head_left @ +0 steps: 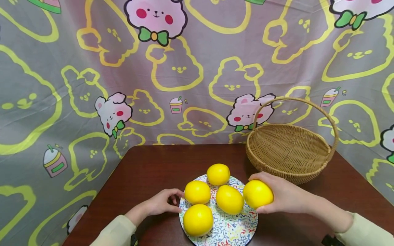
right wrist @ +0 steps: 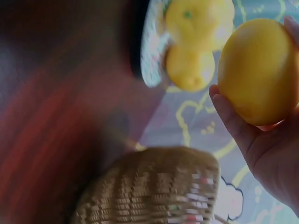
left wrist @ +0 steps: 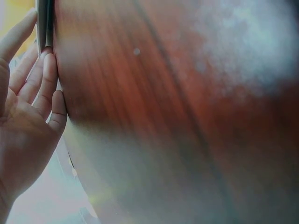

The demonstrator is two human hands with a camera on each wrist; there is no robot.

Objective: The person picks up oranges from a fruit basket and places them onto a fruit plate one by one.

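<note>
My right hand (head_left: pixel 284 194) grips a yellow lemon (head_left: pixel 258 194) with thumb and fingers around its sides. That lemon (right wrist: pixel 259 72) is raised above the right rim of a round plate with a colourful squiggle pattern (head_left: pixel 226 229). Several more lemons lie on the plate, including one at the back (head_left: pixel 218 174), one near the middle (head_left: pixel 230 200) and one at the front left (head_left: pixel 198 219). At the plate's left rim rests my left hand (head_left: pixel 161 203), its fingers loosely bent. In the left wrist view, its thumb and fingertips touch the plate's edge (left wrist: pixel 43 23).
Behind my right hand stands a woven basket (head_left: pixel 286 150) with a tall arched handle, at the back right of the dark brown table (head_left: pixel 154 164). A grey cloth with cartoon bears (head_left: pixel 197 95) hangs behind and beside the table.
</note>
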